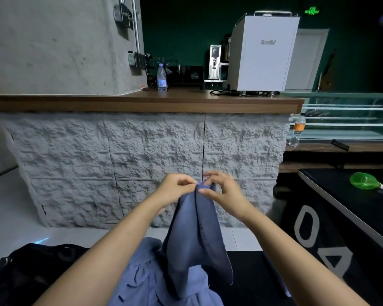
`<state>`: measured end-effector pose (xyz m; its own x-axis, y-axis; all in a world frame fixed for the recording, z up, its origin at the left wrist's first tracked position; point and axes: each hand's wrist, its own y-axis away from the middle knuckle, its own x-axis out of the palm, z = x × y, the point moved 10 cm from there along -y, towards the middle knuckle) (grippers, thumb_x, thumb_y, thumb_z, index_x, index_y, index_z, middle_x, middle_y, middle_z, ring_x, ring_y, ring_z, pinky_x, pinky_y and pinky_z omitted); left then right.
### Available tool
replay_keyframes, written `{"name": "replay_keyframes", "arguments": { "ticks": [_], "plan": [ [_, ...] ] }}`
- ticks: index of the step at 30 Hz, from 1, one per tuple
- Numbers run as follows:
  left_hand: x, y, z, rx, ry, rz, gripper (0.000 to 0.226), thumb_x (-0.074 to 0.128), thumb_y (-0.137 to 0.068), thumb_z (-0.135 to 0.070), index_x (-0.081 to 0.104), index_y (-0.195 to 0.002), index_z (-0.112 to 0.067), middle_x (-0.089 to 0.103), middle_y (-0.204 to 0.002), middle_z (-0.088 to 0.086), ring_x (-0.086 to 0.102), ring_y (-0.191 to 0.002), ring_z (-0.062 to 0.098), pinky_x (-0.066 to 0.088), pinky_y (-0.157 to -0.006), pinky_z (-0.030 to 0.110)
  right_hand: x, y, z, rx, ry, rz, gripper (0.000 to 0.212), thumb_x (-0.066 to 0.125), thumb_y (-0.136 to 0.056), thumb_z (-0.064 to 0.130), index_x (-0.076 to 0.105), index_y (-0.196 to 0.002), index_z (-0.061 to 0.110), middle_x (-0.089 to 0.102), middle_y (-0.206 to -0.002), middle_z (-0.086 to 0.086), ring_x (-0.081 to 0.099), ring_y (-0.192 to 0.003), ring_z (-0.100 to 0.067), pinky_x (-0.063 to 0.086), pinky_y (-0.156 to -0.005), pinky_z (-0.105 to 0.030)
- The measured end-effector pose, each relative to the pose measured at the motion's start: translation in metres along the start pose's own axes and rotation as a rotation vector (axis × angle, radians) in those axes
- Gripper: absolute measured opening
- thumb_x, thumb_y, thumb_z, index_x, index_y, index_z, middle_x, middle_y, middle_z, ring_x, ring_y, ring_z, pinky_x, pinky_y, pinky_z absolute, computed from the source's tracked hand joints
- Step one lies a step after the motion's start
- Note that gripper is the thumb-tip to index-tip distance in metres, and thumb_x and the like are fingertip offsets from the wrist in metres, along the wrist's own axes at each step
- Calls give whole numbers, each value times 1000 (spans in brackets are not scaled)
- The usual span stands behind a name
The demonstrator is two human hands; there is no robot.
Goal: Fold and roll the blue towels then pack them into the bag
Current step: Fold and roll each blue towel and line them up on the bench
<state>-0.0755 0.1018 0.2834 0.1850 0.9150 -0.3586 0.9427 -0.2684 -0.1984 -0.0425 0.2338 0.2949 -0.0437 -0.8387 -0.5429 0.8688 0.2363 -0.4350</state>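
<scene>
Low in front of the stone-faced counter (142,162), toward its left end, lies a black bag (31,272), and just beside the bag is a heap of blue towels (142,281). Above the heap, before the counter's middle, one blue towel (197,239) hangs down, doubled along its length. The left hand (175,188) and the right hand (223,192) are close together, and both pinch the towel's top edge with curled fingers.
</scene>
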Motion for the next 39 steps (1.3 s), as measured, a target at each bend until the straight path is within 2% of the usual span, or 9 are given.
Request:
{"name": "replay_keyframes", "arguments": {
  "ticks": [5,12,18,21,24,25,27,31,39],
  "plan": [
    [5,4,-1,39,48,13,11,67,-84,-8,70,-81,-18,68,-80,-3,59,-75,3,45,-72,13,-5,-8,-8,13,140,-90,25,76,-65,43,53,-75,44,64,-76,12,57,-83,-10,46,-83,-40],
    [12,20,45,-62,70,99,16,62,-89,-15,65,-74,-15,62,-72,-3,52,-67,1,40,-63,14,-32,-15,-23,69,37,-147,13,75,-75,32,64,-72,37,66,-75,10,59,-74,-9,45,-72,-31],
    [-28,31,99,-158,17,-17,15,65,-86,-6,69,-76,-16,69,-72,-11,59,-74,6,46,-68,9,-81,4,-72,208,57,-263,14,73,-78,26,63,-70,32,63,-66,11,56,-69,-9,42,-70,-34],
    [-45,24,88,-130,39,-168,19,63,-87,-5,68,-75,-18,68,-72,-12,59,-73,4,45,-68,9,-63,6,-59,137,71,-134,19,79,-74,19,65,-68,31,67,-80,9,61,-85,-20,44,-82,-34],
    [-18,11,53,-32,22,-104,13,63,-86,-3,68,-81,-14,68,-80,-7,61,-72,-2,45,-74,12,-17,2,-26,34,119,47,22,82,-71,20,66,-72,35,63,-107,15,50,-110,-14,24,-100,-10],
    [-5,7,43,0,27,-74,13,63,-85,-1,68,-82,-13,68,-79,-8,60,-69,-6,45,-73,12,-4,0,-19,25,117,82,20,81,-70,26,65,-71,39,64,-108,17,52,-110,-13,27,-100,-13],
    [14,4,26,44,73,-46,21,61,-85,4,67,-79,-15,67,-76,-9,59,-64,-9,46,-73,10,11,-3,-16,38,74,99,16,77,-71,31,64,-69,40,68,-92,15,61,-93,-10,44,-89,-29],
    [13,5,23,42,128,-88,19,60,-86,3,67,-80,-14,67,-76,-6,59,-65,-8,47,-71,10,11,-4,-17,46,52,58,13,72,-81,25,61,-75,28,63,-73,2,56,-72,-16,47,-73,-41],
    [1,32,87,-97,17,-47,16,71,-80,-5,70,-71,-18,69,-67,-8,58,-63,-1,46,-64,13,-20,3,-33,98,-131,-131,15,69,-84,14,59,-76,21,58,-71,3,49,-66,-6,37,-63,-24]
  ]
}}
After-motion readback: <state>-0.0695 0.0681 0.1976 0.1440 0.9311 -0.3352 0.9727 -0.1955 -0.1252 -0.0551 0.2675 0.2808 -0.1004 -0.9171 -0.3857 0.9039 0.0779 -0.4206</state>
